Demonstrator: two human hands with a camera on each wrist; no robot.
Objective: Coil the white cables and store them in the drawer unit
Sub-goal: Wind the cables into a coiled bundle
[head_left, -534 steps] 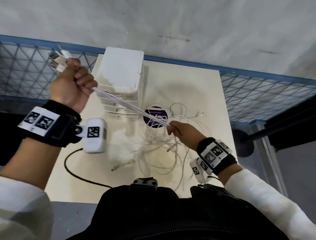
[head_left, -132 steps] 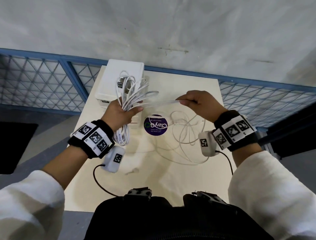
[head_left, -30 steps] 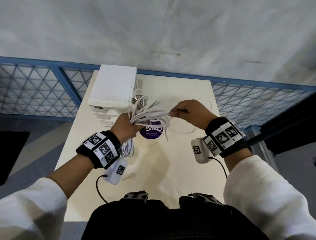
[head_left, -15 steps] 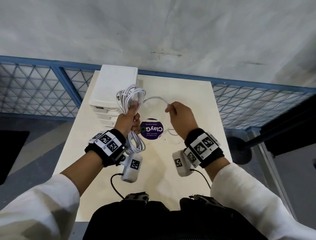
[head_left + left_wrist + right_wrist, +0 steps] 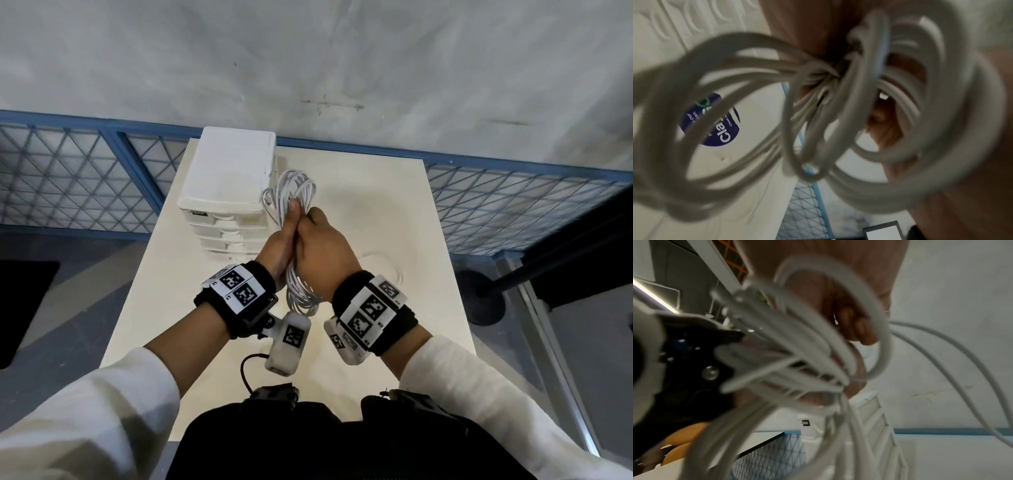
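From the head view we see both of our hands meeting above the pale table (image 5: 394, 212). Our left hand (image 5: 279, 245) and our right hand (image 5: 322, 246) press together around the middle of the coiled white cables (image 5: 296, 192), fingers curled round the bundle on both sides. One set of loops fans out above the hands, just beside the right edge of the drawer unit (image 5: 229, 171); the other set hangs below, between our wrists. The drawer unit stands at the far left corner of the table with its drawers closed, and the cables are held in the air near it, not inside it. Behind the table runs a blue mesh fence (image 5: 68, 178) and a grey wall.

From the left wrist view we see the white cables (image 5: 838, 113) very close and blurred, many loops gathered to one pinched point against the palm. Through the loops shows a round dark blue sticker (image 5: 715, 126) on the table. How the left fingers lie we cannot tell here.

From the right wrist view we see the white cables (image 5: 797, 353) sweeping across the picture, with fingertips (image 5: 861, 331) of our right hand curled in over the strands. The drawer unit (image 5: 875, 423) stands below, its stacked drawer fronts shut.
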